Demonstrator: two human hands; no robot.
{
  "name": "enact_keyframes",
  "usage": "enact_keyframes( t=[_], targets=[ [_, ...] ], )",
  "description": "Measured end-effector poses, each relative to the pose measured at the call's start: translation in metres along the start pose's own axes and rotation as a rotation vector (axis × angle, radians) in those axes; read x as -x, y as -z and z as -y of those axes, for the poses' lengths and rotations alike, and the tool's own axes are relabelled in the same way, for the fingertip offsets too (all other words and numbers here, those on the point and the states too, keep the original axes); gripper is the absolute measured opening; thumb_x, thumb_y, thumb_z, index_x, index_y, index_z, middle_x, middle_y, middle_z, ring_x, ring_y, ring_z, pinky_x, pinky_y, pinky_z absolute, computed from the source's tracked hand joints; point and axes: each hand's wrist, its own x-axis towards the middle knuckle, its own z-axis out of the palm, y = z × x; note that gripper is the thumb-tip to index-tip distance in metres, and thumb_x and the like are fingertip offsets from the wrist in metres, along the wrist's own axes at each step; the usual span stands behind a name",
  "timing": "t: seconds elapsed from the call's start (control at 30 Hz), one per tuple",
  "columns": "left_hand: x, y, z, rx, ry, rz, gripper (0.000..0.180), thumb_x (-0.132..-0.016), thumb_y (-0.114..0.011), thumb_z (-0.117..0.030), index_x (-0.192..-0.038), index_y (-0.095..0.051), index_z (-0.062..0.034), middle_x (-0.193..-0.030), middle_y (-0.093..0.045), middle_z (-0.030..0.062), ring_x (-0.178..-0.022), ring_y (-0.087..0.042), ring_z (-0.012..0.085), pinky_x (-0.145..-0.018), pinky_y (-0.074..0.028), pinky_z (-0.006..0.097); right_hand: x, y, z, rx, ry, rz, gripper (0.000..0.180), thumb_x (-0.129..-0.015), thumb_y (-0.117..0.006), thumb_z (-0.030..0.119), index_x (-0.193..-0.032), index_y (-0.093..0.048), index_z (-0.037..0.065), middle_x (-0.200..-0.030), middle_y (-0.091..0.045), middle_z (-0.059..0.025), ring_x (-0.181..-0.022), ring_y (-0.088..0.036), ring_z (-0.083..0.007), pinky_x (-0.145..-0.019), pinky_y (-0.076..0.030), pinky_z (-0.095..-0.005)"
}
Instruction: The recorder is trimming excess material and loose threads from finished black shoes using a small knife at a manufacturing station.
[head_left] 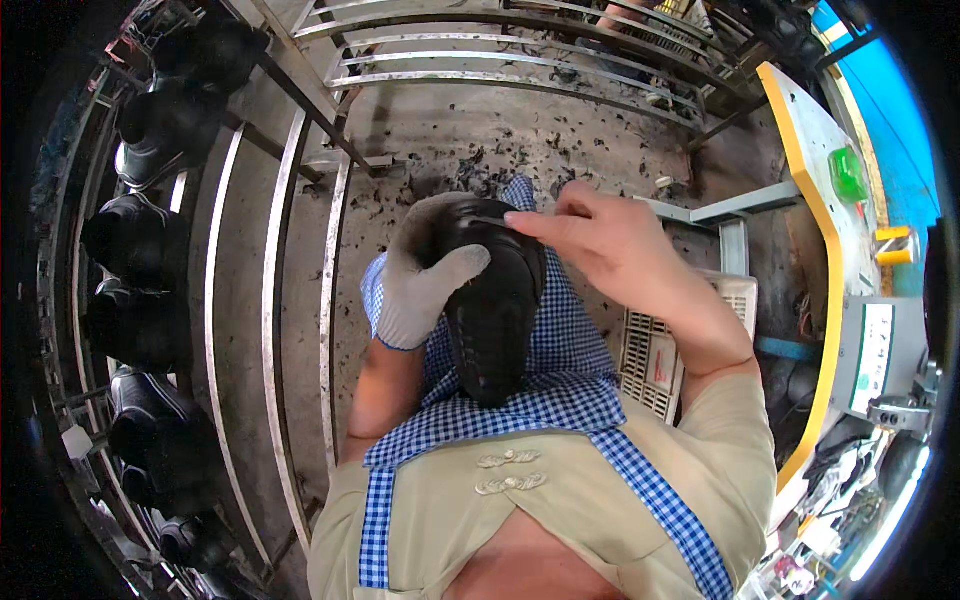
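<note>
L hand (425, 275), in a white knit glove, wraps round the far end of a black shoe (495, 300): thumb lies across the upper, fingers curl behind the toe and are mostly hidden. Shoe sits centre frame over the person's lap, on a blue-checked apron (560, 390), long axis running near to far.

R hand (620, 250) is bare, fingers pinched together at the shoe's far rim on a thin pale sliver, prob. a small blade or tool (490, 222). Too small to tell what it is; most of it is covered by the fingertips. Hand closed tight, no gap showing.

Left, a curved metal rack (270, 300) carries a row of black shoes (135, 240), dark and badly bent by the lens rim, details lost. Floor far side is littered w/ black scraps (480, 165). Right, near the R wrist, a white plastic crate (655, 360), partly hidden by the forearm. Further right a yellow-edged machine panel (820, 200), cut off by the frame edge.
</note>
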Motion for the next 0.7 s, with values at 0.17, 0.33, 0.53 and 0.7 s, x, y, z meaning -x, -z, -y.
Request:
enact_keyframes(
  t=[0.17,0.33,0.53,0.7],
  targets=[
    [0.002,-0.002,0.003,-0.004,-0.011,-0.016,0.051,-0.074,-0.072,-0.004,-0.12,-0.052,0.0026,-0.112,-0.062,0.0124,-0.102,-0.059,0.0199,-0.093,-0.046,0.033,0.0,0.0,-0.006,-0.052,0.02,-0.014,0.045,-0.079,-0.063,0.003,-0.118,-0.065,0.026,-0.075,-0.052,-0.006,-0.059,-0.055,-0.0247,-0.052,-0.045,-0.0333],
    [-0.002,0.001,0.014,0.04,0.006,-0.035,0.05,-0.075,-0.071,-0.002,-0.12,-0.052,0.0025,-0.113,-0.062,0.012,-0.103,-0.059,0.0194,-0.093,-0.046,0.033,0.001,-0.016,0.0,0.057,-0.019,-0.067,0.041,-0.081,-0.063,0.005,-0.116,-0.066,0.025,-0.074,-0.053,-0.0064,-0.059,-0.055,-0.025,-0.051,-0.045,-0.033],
    [-0.002,0.002,0.012,0.001,-0.02,-0.049,0.049,-0.074,-0.072,-0.003,-0.12,-0.053,0.0022,-0.112,-0.063,0.0114,-0.101,-0.059,0.0193,-0.093,-0.046,0.032,0.004,-0.012,-0.011,-0.167,-0.023,-0.026,0.039,-0.083,-0.062,0.006,-0.117,-0.066,0.026,-0.075,-0.053,-0.0066,-0.06,-0.055,-0.0246,-0.052,-0.044,-0.0323],
    [-0.004,0.005,0.017,-0.005,-0.009,-0.089,0.049,-0.074,-0.072,-0.004,-0.119,-0.055,0.0015,-0.11,-0.063,0.0109,-0.1,-0.06,0.0195,-0.092,-0.047,0.032,0.006,-0.008,-0.005,-0.002,-0.047,-0.031,0.041,-0.08,-0.062,0.003,-0.115,-0.067,0.025,-0.076,-0.054,-0.0068,-0.061,-0.055,-0.0246,-0.054,-0.045,-0.0321]
  ],
)
